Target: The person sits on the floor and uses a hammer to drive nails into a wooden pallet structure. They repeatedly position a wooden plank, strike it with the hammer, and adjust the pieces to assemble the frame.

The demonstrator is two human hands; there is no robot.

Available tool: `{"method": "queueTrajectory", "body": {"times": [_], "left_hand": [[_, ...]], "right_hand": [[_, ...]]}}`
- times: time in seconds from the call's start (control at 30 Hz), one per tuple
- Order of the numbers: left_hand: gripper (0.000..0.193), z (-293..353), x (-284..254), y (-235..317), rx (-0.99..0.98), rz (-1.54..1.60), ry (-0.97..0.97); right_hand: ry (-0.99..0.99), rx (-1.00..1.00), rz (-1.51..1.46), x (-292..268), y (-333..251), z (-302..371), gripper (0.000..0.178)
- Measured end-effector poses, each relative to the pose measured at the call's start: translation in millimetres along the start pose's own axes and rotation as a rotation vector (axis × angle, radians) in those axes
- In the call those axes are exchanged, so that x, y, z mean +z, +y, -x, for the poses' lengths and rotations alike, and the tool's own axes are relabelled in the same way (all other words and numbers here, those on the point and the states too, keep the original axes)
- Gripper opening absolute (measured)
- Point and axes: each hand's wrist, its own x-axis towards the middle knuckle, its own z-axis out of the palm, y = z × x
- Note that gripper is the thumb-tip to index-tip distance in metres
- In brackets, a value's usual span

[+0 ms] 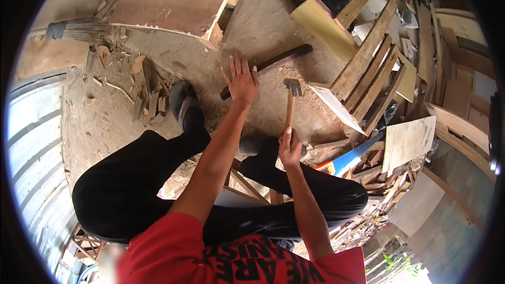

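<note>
My left hand [243,83] reaches forward with its fingers spread and holds nothing. It covers part of a dark wooden bar [279,62] lying slantwise on the dirt floor; whether the palm touches the bar I cannot tell. My right hand [290,149] is closed round the lower end of a hammer's [290,106] wooden handle. The hammer points forward, its dark metal claw head beyond my fist, to the right of the bar and apart from it.
A large wooden box [173,0] stands ahead on the left. Slatted wood [371,76] and a yellowish board [326,29] lie to the right, near a blue-bladed handsaw [353,156]. Wood scraps [152,94] and a stick broom [79,30] are at the left.
</note>
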Motion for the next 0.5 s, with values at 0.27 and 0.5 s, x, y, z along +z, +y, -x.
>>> {"method": "queueTrajectory", "body": {"times": [0.27, 0.5], "left_hand": [[0.047, 33, 5, -6, 0.281, -0.063, -0.052], [0.042, -27, -13, -32, 0.364, -0.048, -0.108]], "right_hand": [[0.032, 0.014, 0.043, -5, 5, -2, 0.052], [0.025, -0.017, 0.029, 1, 2, 2, 0.049]]}}
